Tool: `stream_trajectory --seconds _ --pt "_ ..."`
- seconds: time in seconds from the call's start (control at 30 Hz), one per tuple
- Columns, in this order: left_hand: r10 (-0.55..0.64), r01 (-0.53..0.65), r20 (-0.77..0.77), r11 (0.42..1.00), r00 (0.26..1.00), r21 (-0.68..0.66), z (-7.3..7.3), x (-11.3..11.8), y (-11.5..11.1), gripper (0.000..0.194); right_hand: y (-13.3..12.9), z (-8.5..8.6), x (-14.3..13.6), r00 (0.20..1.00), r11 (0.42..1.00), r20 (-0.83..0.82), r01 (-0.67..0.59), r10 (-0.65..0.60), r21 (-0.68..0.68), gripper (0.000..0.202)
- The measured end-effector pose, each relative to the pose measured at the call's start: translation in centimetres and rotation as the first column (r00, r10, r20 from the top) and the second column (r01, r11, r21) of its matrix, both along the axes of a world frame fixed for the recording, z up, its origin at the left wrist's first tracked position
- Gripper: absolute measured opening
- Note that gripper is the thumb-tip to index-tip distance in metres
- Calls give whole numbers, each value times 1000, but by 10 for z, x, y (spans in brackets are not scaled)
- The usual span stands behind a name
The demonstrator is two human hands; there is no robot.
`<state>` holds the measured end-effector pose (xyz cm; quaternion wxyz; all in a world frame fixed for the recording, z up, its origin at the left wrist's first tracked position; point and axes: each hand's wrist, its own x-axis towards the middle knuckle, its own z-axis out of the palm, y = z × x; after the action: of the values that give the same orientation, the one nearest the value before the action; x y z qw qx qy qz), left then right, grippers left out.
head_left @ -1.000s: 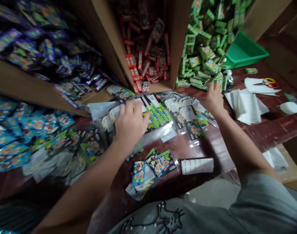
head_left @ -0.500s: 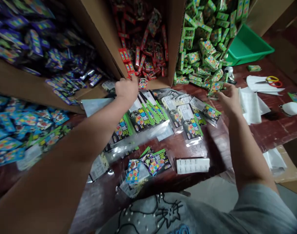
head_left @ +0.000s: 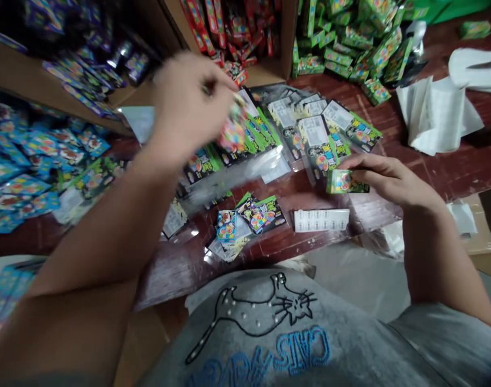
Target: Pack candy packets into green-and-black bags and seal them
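Pinched in my left hand [head_left: 193, 102] is a small red packet [head_left: 234, 126], blurred by motion, held above the black-and-green printed bags [head_left: 265, 137]. My right hand [head_left: 390, 177] grips a small green box [head_left: 344, 181] between thumb and fingers, over the table to the right of the bags. Nearer me, a blue packet [head_left: 226, 224] and a purple packet [head_left: 257, 216] lie on another black-and-green bag [head_left: 275, 210]. To their right rests a white sheet of printed labels [head_left: 321, 220].
Cardboard boxes at the back hold purple packets [head_left: 84, 70], red packets [head_left: 245, 32] and green boxes [head_left: 346, 48]. Blue packets [head_left: 23, 161] are heaped at left. White papers [head_left: 439, 115], scissors [head_left: 487, 64] and a green tray [head_left: 450, 8] are at right.
My left hand has come back from the red pile with a red packet. My right hand has drawn a green box from the green pile toward me. The view has tilted down.
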<state>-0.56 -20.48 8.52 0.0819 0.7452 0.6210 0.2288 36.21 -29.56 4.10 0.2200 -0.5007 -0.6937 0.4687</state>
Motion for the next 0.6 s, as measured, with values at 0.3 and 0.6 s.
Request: stream_trajectory --seconds 0.3,0.6 --pt "-343 317 -10 879 939 -357 -93 47 -101 29 -2 -25 -34 795 882 580 -390 178 264 73" --pt "-389 338 -116 888 914 -311 -98 103 -115 51 -67 -59 27 733 940 651 -330 200 83 56"
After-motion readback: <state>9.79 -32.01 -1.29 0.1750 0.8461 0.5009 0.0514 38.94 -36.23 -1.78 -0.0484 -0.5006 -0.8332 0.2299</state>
